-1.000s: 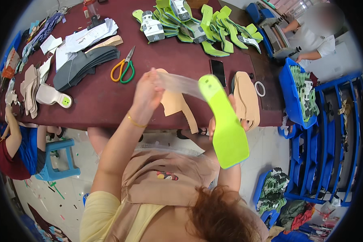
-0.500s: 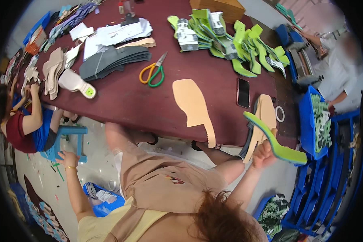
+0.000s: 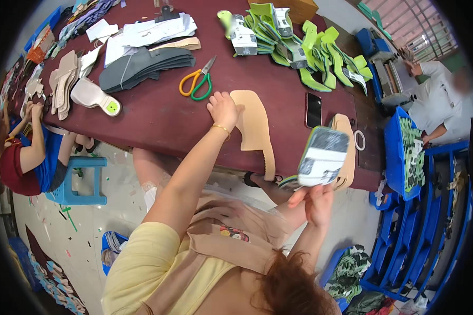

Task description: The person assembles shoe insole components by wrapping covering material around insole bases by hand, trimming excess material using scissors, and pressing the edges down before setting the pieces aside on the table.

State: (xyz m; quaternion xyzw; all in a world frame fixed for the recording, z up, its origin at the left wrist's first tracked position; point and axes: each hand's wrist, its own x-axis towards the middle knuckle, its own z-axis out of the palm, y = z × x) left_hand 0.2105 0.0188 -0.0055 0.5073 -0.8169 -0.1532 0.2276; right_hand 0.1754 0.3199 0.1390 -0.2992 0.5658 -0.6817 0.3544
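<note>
A flat tan insole piece [image 3: 256, 123] lies on the dark red table in front of me, its narrow end reaching the near edge. My left hand [image 3: 223, 110] is at its upper left side, fingers bent and closed on the rim. On the right, my right hand [image 3: 316, 203] holds up a green-edged insole board [image 3: 324, 155] by its lower part. The board's face toward me is grey and white with dark marks. Behind the board lies a stack of tan insole pieces [image 3: 347, 170], partly hidden by it.
Scissors [image 3: 198, 81], grey insole pieces [image 3: 142, 69] and a phone [image 3: 313, 110] lie on the table. Green insole boards [image 3: 278, 39] are heaped at the far side. A blue basket [image 3: 396, 152] stands right, near a person in white [image 3: 446, 102]; another person [image 3: 23, 157] sits left.
My left hand has come from beside my body, over the floor, onto the tan insole piece. My right hand has turned the green board, so its grey and white face now shows.
</note>
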